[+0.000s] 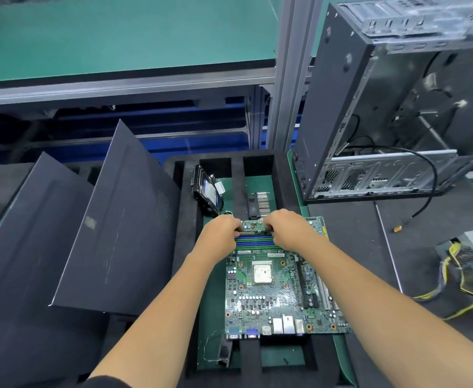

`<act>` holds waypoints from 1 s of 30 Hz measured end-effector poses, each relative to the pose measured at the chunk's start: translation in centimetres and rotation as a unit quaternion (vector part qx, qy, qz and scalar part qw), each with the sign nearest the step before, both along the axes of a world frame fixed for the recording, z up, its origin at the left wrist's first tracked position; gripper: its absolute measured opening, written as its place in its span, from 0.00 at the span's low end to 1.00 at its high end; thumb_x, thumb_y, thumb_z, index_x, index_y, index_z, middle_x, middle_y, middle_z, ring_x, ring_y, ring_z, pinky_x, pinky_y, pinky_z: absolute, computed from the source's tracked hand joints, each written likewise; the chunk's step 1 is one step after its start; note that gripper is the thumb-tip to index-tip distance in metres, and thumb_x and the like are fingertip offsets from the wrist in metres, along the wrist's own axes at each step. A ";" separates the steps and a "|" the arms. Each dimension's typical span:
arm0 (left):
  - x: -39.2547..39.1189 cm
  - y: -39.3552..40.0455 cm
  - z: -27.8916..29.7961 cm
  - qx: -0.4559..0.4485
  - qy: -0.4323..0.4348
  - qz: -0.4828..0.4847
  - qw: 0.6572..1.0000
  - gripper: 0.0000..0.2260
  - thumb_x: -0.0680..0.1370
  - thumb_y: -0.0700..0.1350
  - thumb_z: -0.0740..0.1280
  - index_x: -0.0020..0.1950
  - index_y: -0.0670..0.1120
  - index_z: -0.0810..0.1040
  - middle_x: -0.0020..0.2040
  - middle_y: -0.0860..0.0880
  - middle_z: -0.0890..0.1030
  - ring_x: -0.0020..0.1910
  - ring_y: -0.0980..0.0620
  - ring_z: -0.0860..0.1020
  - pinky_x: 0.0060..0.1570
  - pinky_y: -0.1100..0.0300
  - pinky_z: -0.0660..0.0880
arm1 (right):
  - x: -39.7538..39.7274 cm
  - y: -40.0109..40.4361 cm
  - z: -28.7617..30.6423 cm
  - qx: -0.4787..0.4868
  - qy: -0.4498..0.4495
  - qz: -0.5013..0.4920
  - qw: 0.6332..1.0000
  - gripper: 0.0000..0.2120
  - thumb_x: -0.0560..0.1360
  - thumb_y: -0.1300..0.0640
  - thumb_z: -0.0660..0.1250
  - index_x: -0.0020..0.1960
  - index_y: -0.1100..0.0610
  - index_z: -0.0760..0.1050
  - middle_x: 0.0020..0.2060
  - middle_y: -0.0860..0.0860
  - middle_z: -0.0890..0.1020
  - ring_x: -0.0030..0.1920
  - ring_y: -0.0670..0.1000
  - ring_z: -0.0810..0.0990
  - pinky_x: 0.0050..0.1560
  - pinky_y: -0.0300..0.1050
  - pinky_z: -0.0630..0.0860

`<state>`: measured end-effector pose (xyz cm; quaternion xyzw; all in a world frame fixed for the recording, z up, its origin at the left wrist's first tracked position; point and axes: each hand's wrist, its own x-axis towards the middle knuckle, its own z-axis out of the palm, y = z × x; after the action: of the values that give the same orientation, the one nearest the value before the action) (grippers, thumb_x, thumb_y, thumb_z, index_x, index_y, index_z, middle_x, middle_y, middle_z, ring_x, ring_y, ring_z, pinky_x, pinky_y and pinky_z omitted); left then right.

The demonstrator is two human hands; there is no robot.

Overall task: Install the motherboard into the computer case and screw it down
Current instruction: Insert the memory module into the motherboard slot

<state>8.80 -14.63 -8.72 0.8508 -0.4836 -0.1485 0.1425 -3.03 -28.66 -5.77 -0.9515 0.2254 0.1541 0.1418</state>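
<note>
Motherboard (pixel 280 287) sits lower centre on the foam tray (pixel 182 247), not in the case (pixel 375 107) upper right. Left hand (pixel 221 231) and right hand (pixel 288 228) grip its far edge. Lift level, edges only, avoid the socket.

The left hand (pixel 220 233) and right hand (pixel 288 229) cover the far edge of the motherboard (pixel 274 289), so each grip is hidden. The computer case (pixel 392 107) top is blurred, perhaps cropped by the frame edge.

Both arms outstretched, left hand (pixel 220 230) and right hand (pixel 285 225) side by side, fingers curled.
</note>
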 end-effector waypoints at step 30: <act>1.5 1.5 -0.9 -0.091 0.303 0.204 0.926 0.08 0.75 0.34 0.68 0.47 0.44 0.84 0.45 0.48 0.83 0.45 0.48 0.81 0.50 0.54 0.79 | 2.0 1.7 -0.9 -0.069 -0.041 0.122 0.989 0.06 0.78 0.64 0.59 0.43 0.56 0.69 0.42 0.51 0.73 0.41 0.55 0.74 0.37 0.47 0.68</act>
<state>10.34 -13.09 -9.59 0.8288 -0.2447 -0.3223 0.3865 -1.06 -26.97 -6.63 -0.9849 0.1121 0.1148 0.0650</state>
